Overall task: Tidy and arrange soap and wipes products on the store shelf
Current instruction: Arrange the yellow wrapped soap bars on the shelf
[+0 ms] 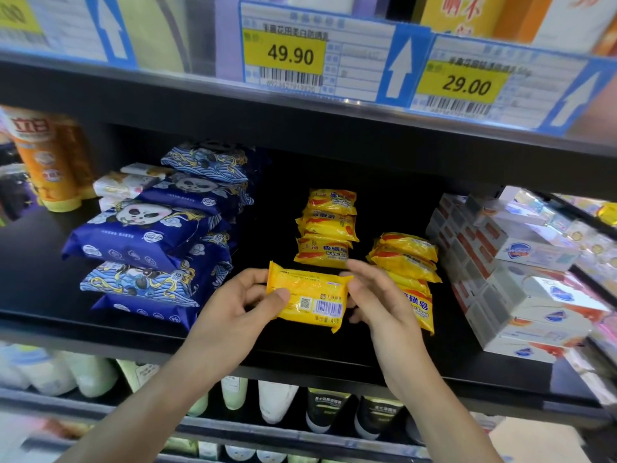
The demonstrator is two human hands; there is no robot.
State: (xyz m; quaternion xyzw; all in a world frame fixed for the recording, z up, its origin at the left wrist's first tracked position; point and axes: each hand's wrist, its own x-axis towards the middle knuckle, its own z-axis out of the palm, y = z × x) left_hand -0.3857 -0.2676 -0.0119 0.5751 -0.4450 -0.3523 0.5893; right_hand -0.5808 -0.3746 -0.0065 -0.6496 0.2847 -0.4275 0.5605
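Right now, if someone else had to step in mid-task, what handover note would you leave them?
Left hand and right hand both grip one yellow soap bar, barcode side up, in front of the shelf.
Behind it, a back soap stack; to the right, a front soap row.
Blue wipes packs lie piled unevenly on the left; white soap boxes are stacked on the right.
Left: place the held bar, probably label up, then straighten the wipes.

The two yellow price tags on the upper shelf edge are showing "49.90" and "29.00"; the stacked yellow soap packs are reading "SulfurSoap"; a blue wipes pack is showing "30"
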